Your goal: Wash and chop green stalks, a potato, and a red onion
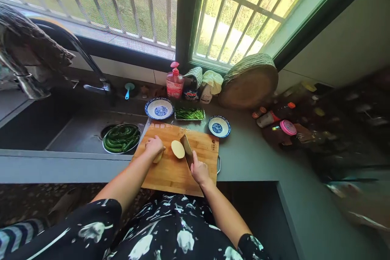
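Your left hand (154, 146) rests on the bamboo cutting board (178, 170), its fingers curled down over a piece of peeled potato (158, 157) that mostly hides beneath them. Your right hand (199, 170) is wrapped tight around the handle of a cleaver (186, 148), whose blade stands on the board just right of a cut potato half (178, 149). That half lies near the middle of the board, pale cut face up, between your two hands.

The potato looks firm and dense, and the peeled skin is likely wet and slippery, so it would probably slide unless it sits on a flat face. Hold it from the top and far side with fingertips tucked back, well clear of the blade's edge.

On the left, a steel bowl of green peppers (121, 138) sits in the sink (61, 130) beside the board's left edge. Just beyond the board's far edge stand a blue-patterned bowl (159, 108), a small tray of green beans (189, 114) and a second blue-patterned bowl (219, 126), the last one nearest the cleaver. Farther back are a pink soap dispenser (174, 82) and a round wooden chopping block (248, 83) leaning under the window. Bottles crowd the surface (252, 158) at the right, blurred.
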Demonstrator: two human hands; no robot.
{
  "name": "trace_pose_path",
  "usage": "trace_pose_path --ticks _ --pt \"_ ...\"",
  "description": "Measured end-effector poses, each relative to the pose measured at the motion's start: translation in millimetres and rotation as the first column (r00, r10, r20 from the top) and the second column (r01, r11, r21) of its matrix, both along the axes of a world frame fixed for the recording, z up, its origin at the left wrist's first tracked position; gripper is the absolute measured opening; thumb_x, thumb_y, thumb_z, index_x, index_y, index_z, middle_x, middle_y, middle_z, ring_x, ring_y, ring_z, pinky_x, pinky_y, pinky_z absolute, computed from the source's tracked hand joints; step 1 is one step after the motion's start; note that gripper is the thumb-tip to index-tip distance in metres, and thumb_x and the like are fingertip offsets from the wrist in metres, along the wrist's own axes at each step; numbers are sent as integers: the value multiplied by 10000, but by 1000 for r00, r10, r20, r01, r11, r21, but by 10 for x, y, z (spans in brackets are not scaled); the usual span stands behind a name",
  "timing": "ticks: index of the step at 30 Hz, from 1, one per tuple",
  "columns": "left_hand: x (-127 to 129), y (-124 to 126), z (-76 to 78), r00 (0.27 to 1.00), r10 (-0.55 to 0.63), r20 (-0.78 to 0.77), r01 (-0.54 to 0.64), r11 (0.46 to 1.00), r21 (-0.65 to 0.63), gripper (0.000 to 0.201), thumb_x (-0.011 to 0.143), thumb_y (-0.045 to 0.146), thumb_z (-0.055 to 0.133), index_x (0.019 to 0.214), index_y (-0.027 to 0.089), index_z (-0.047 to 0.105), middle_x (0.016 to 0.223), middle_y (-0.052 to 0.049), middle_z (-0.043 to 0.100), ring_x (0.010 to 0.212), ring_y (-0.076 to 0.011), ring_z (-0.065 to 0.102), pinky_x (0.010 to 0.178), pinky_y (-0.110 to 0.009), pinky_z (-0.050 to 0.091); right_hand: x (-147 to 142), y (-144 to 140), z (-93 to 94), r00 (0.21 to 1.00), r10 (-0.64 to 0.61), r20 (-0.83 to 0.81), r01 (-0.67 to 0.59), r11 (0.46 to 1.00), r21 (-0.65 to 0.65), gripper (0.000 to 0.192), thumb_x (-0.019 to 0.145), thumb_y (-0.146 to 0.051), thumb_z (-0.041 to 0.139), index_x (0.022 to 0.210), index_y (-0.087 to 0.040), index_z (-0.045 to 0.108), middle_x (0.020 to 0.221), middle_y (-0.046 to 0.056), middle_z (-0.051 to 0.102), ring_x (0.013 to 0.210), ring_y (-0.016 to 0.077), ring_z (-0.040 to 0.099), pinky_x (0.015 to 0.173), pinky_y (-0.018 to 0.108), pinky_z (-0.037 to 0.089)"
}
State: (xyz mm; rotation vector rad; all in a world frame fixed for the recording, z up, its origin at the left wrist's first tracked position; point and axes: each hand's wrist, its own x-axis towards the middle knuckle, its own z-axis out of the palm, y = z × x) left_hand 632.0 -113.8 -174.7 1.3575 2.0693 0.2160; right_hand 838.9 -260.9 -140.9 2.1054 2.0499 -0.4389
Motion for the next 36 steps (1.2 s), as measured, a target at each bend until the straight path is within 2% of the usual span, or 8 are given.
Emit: trace_pose_path --ticks 3,7,11,15,20,24,28,36 --pt "158 -120 82 974 -184 -128 197 975 99 752 687 403 647 1333 117 390 1287 -275 433 1245 -439 337 961 -596 294 -1 -14 -14 998 -49 -24 49 999 1 548 892 -231 416 1416 -125 298 852 132 699 768 237 678 669 313 496" --pt "511 -227 166 800 -595 -77 600 794 97 771 679 329 696 1360 207 355 1361 -194 406 1264 -343 366 1005 -430 323 27 -30 -21 991 -107 -78 108 994 16 476 889 -247 426 1350 -131 394 866 127 700 782 237 675 674 303 482" --pt "720 -182 159 802 -596 -50 592 803 -69 892 482 203 812 1278 77 428 1228 -266 492 1111 -393 504 888 -430 407 81 -46 -36 980 -143 -136 148 989 23 437 893 -245 428 1322 -164 423 873 103 706 806 220 674 685 278 468" --pt "635 -119 131 773 -634 -10 630 770 -100 539 476 157 799 981 107 618 1083 -144 603 922 -274 609 796 -314 458 120 -99 -72 967 -183 -180 191 981 24 412 895 -252 433 1302 -192 449 903 83 712 823 203 674 683 252 455" --pt "536 -120 256 778 -615 -125 622 783 24 181 726 192 623 904 161 631 987 -130 610 1004 -290 558 824 -364 467 208 -156 -15 947 -270 -174 279 960 28 424 901 -255 422 1315 -170 449 926 99 706 850 201 669 699 250 452" --pt "638 -335 332 758 -600 -254 647 739 186 274 869 144 358 990 135 603 1098 -185 536 1118 -304 447 807 -409 475 274 -138 97 943 -275 -189 285 958 25 435 894 -265 423 1319 -174 439 928 101 701 857 205 666 708 255 451" --pt "738 -750 100 640 -642 -421 765 581 277 292 858 114 366 1008 132 617 1093 -163 555 1077 -290 470 790 -394 488 239 -123 131 963 -224 -153 229 973 17 408 898 -252 410 1299 -189 441 898 94 700 830 211 668 704 270 445" --pt "604 -964 -503 641 -645 -415 766 504 400 526 751 201 582 1255 87 481 1282 -198 497 1236 -338 401 992 -472 388 156 -160 80 981 -177 -84 178 984 -2 206 900 -224 401 1060 -148 506 894 109 678 790 220 659 667 296 443"
